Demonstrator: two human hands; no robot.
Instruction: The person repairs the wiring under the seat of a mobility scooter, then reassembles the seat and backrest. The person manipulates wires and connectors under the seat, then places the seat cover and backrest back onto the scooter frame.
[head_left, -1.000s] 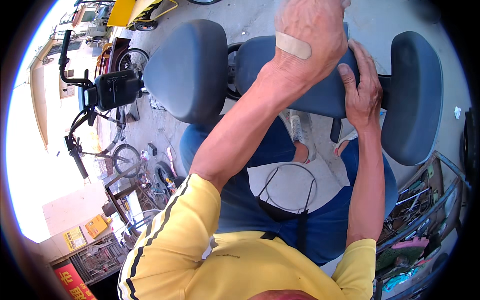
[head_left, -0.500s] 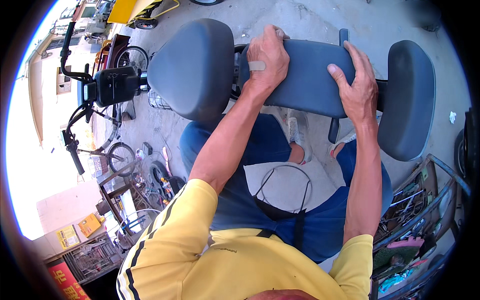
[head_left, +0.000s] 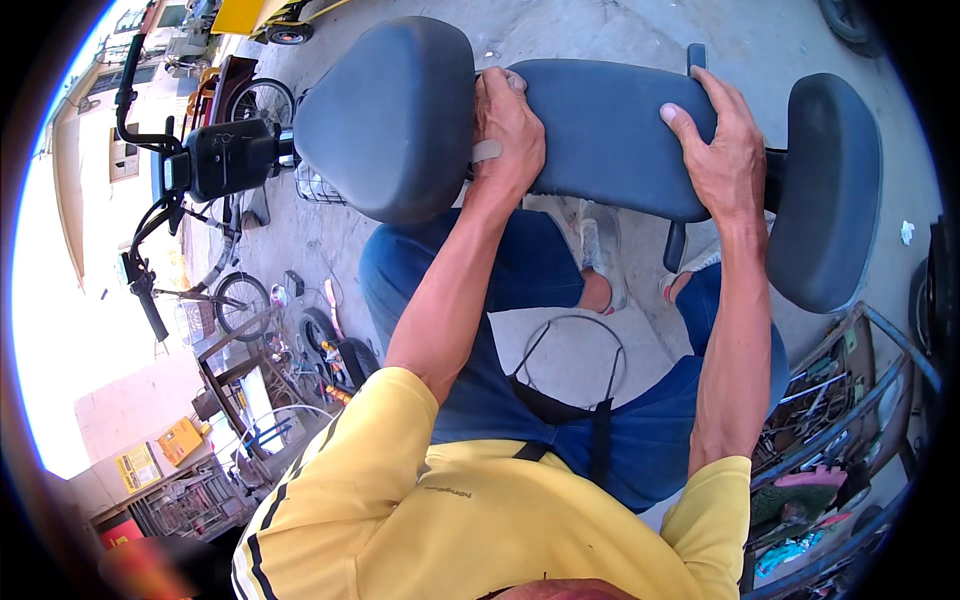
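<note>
An electric bike stands crosswise before me, its handlebar to the left. Its long dark grey seat cushion (head_left: pixel 610 130) lies between the front saddle (head_left: pixel 390 120) and an upright backrest (head_left: pixel 825 195). My left hand (head_left: pixel 510 135), with a tan plaster near the wrist, is closed round the cushion's front end; its fingers reach down into the gap beside the saddle and are partly hidden. At the rear end my right hand (head_left: pixel 730 155) grips the cushion, thumb on top and fingers over the edge. Whatever lies beneath the cushion is hidden.
Black handlebars (head_left: pixel 150 200) stand at the left. A metal rack of tools (head_left: pixel 820 400) is close by my right leg. Bike parts and tyres (head_left: pixel 330 345) lie at the lower left. A footrest (head_left: pixel 675 245) sticks out below the cushion, near my shoes (head_left: pixel 602 255).
My left hand has shifted left, off the cushion's top and into the gap by the saddle. The cushion's front end shows more fully, and my right hand keeps its place at the rear.
</note>
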